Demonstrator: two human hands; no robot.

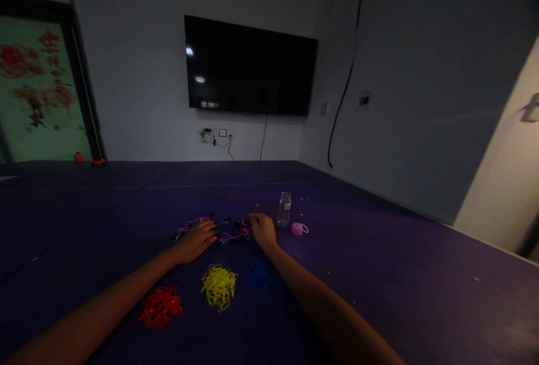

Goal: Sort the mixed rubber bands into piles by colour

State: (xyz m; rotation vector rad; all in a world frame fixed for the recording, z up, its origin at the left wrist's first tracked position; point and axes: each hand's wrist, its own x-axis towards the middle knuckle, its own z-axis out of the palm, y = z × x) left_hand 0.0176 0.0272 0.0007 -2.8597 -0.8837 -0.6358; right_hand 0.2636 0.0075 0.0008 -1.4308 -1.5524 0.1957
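Purple surface (400,275) — bottle (283,213) near right hand (263,231), pink cap (297,229)

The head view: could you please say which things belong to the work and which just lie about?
Likely in the work:
thin pink and black bands, by the left hand and right hand;
red heap, yellow heap and blue heap of bands;
possibly the clear bottle and pink looped cap.

Apparently just lying about:
small orange objects.

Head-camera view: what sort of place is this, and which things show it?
Probably a room in a home: a large television hangs on the wall, sockets sit below it, and red characters mark a green panel.
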